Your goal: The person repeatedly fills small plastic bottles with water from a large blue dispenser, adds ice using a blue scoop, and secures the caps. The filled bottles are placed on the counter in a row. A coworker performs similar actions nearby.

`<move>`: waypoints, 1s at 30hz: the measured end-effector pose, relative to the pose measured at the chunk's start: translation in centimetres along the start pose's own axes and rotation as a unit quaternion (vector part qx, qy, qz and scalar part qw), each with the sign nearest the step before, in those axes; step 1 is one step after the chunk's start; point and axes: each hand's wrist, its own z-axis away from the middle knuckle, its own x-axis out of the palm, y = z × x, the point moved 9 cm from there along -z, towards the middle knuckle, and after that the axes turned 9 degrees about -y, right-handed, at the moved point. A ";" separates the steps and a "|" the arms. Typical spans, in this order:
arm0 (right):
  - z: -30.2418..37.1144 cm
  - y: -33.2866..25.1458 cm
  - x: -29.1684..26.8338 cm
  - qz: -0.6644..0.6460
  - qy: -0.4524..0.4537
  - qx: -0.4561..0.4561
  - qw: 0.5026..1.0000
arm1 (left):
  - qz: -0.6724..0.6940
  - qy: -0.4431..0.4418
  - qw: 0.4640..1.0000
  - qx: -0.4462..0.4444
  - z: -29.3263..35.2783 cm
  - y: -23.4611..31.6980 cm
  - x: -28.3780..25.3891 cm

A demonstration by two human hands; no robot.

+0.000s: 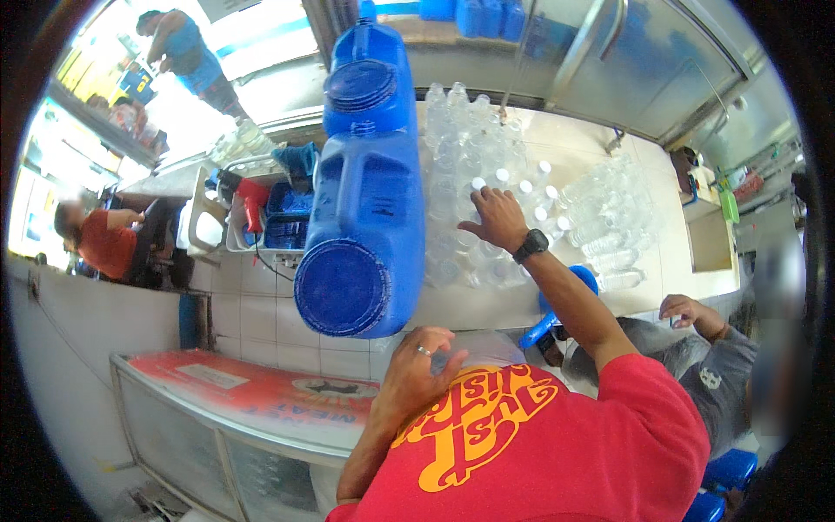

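Observation:
My right hand, with a dark watch on its wrist, reaches over clear plastic bottles standing close together on the white tiled counter. Its thumb is spread away from the fingers, whose tips are at a white bottle cap; whether they touch it I cannot tell. More bottles with white caps stand just beyond and to the right of this hand. My left hand, wearing a ring, is held low in front of my red shirt with its fingers curled; anything inside the palm is hidden. Clear plastic shows beside it.
Large blue water jugs stand left of the bottles. More clear bottles lie at the right. A co-worker's hand and grey sleeve are close on my right. A glass-sided case stands lower left, baskets behind it.

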 end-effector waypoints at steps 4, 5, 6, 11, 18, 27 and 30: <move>4.6 0.1 -4.8 -0.084 0.094 0.043 0.991 | -0.017 0.006 0.999 0.041 -0.7 0.9 0.0; 6.3 0.4 -5.7 -0.111 0.106 0.065 0.986 | 0.006 -0.006 1.000 0.021 -0.8 0.5 0.1; 8.3 0.5 -6.7 -0.133 0.140 0.070 0.979 | 0.019 -0.013 1.000 0.016 -1.0 0.4 0.3; 17.8 4.6 -7.8 -0.266 0.139 0.241 0.923 | 0.059 -0.037 0.996 0.050 -2.2 0.7 0.6; 24.8 7.4 -3.3 -0.288 0.041 0.331 0.898 | 0.026 -0.115 0.987 0.107 -4.1 1.9 2.8; 27.4 12.2 3.6 -0.213 0.048 0.379 0.899 | 0.046 -0.094 0.989 0.103 -4.7 2.2 3.8; 28.0 15.7 8.4 -0.204 -0.022 0.403 0.892 | 0.047 -0.092 0.993 0.061 -4.3 1.8 4.2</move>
